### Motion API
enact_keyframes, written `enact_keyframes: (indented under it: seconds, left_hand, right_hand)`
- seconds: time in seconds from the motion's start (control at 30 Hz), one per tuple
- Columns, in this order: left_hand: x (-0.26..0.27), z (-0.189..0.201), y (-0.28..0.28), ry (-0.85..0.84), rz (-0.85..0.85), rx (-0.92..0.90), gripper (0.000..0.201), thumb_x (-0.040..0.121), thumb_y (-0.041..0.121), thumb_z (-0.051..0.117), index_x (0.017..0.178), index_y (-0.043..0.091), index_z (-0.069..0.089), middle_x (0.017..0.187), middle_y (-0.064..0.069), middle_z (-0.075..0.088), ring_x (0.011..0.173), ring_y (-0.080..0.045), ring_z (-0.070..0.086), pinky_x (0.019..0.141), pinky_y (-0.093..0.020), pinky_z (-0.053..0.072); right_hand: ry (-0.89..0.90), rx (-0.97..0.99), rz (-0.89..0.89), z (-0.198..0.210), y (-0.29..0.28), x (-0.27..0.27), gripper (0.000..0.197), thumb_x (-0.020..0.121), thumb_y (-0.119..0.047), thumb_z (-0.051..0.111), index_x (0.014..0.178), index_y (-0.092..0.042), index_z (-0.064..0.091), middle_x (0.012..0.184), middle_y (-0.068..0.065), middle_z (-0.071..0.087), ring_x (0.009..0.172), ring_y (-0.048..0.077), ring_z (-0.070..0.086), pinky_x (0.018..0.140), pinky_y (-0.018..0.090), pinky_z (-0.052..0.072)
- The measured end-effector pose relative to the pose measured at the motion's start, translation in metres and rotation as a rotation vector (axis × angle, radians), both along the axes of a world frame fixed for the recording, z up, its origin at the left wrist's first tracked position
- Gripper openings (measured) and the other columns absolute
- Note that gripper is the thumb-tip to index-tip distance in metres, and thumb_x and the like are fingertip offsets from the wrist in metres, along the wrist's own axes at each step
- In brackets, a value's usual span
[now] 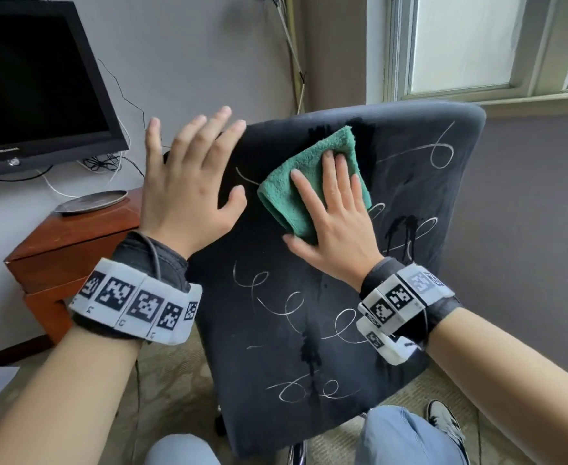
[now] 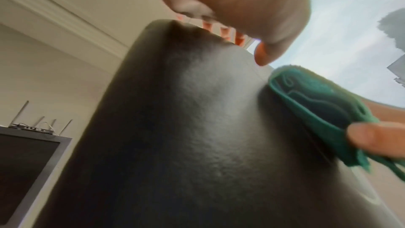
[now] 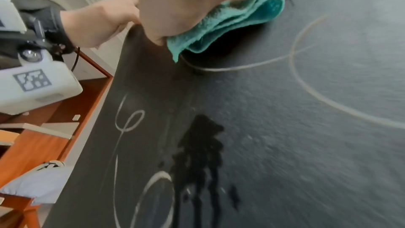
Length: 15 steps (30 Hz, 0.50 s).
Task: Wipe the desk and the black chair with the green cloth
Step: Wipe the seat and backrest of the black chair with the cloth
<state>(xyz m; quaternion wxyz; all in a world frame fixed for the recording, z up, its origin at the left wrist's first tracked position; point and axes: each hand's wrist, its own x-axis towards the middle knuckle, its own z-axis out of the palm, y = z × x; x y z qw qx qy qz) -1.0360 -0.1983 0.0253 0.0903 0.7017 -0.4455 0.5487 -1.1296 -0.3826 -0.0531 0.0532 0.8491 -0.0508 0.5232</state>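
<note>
The black chair (image 1: 326, 297) fills the middle of the head view, its back facing me, marked with white chalk loops and dark wet streaks. A folded green cloth (image 1: 309, 182) lies against the upper part of the backrest. My right hand (image 1: 332, 209) presses flat on the cloth with straight fingers; the right wrist view shows the cloth (image 3: 236, 18) bunched under the palm. My left hand (image 1: 192, 182) is spread open at the backrest's upper left edge, palm against it. In the left wrist view the chair (image 2: 197, 127) is blurred, with the cloth (image 2: 317, 107) at right.
A wooden desk (image 1: 74, 243) stands left of the chair with a round metal plate (image 1: 91, 203) on it. A dark monitor (image 1: 34, 82) and loose cables sit behind. A window (image 1: 477, 41) is at upper right. My knees (image 1: 410, 437) are below the chair.
</note>
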Motion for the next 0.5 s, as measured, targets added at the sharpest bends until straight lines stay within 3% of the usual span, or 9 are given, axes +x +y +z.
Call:
enact_keyframes:
  seconds: [0.13,0.23,0.37,0.5]
  left_hand:
    - [0.005,-0.004,0.004,0.08,0.022,-0.031,0.074,0.078,0.048,0.043,0.144,0.017,0.029,0.143,-0.007,0.04,0.12,-0.028,0.035,0.103,-0.055,0.027]
    - [0.012,-0.005,-0.003,0.082,0.052,-0.019,0.09,0.071,0.056,0.052,0.146,0.019,0.023,0.143,-0.003,0.031,0.118,-0.027,0.03,0.093,-0.048,0.03]
    - [0.025,-0.001,-0.009,0.126,0.066,-0.024,0.101,0.064,0.043,0.078,0.145,0.021,0.021,0.138,-0.001,0.027,0.116,-0.027,0.028,0.091,-0.051,0.033]
    - [0.033,0.0,-0.015,0.16,0.089,-0.034,0.102,0.063,0.041,0.08,0.144,0.025,0.02,0.136,-0.001,0.028,0.114,-0.026,0.028,0.09,-0.051,0.033]
  right_hand:
    - [-0.048,0.209,0.115,0.023,0.021,0.003,0.09,0.076,-0.065,0.045,0.148,-0.025,0.008,0.153,0.031,0.001,0.141,0.045,-0.003,0.111,0.057,0.006]
    - [-0.088,0.386,0.187,0.042,0.02,0.002,0.078,0.082,-0.058,0.035,0.15,-0.031,0.008,0.155,0.024,-0.013,0.143,0.038,-0.015,0.113,0.052,-0.002]
    - [-0.199,0.506,0.075,0.065,-0.016,0.012,0.061,0.09,-0.042,0.034,0.149,-0.033,0.02,0.157,0.018,-0.008,0.145,0.035,-0.009,0.115,0.048,0.0]
    - [-0.325,0.55,0.053,0.048,-0.036,0.033,0.062,0.09,-0.032,0.039,0.149,-0.023,0.023,0.155,0.025,-0.002,0.144,0.041,-0.002,0.116,0.049,0.001]
